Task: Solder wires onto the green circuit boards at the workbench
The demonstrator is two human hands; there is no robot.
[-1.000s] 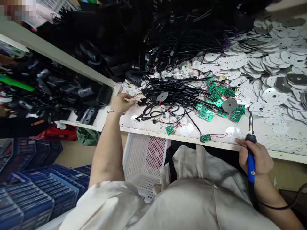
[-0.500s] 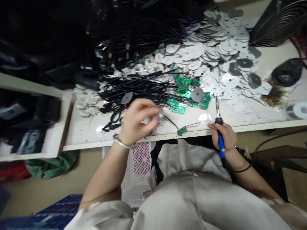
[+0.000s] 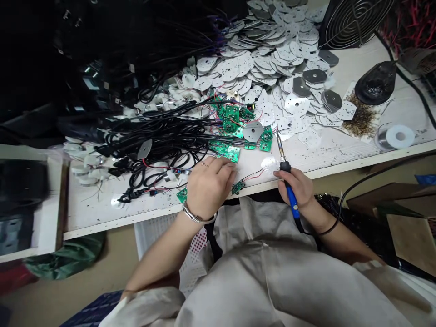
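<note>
My right hand [image 3: 299,190] is wrapped round the blue handle of a soldering iron [image 3: 292,200], whose metal tip points up toward the white plates. My left hand [image 3: 211,185] is over the front of the bench, back upward, with its fingers curled together; what they pinch is hidden beneath them. Just right of those fingers lies a small green circuit board [image 3: 237,186] with thin red and black wires. Another green board [image 3: 182,195] shows partly at the left side of this hand. Beyond it are a bundle of black cables [image 3: 163,131] and several green boards [image 3: 230,119].
White plates [image 3: 231,68] are heaped at the back. To the right are a fan [image 3: 357,22], a black holder [image 3: 376,84] beside brown shavings [image 3: 359,119], and a solder spool [image 3: 399,136]. A white basket [image 3: 153,231] stands below the bench edge [image 3: 112,225].
My left hand has moved right, closer to the small circuit board, and its fingers have drawn together. The soldering iron stays in my right hand. The view has shifted to the right.
</note>
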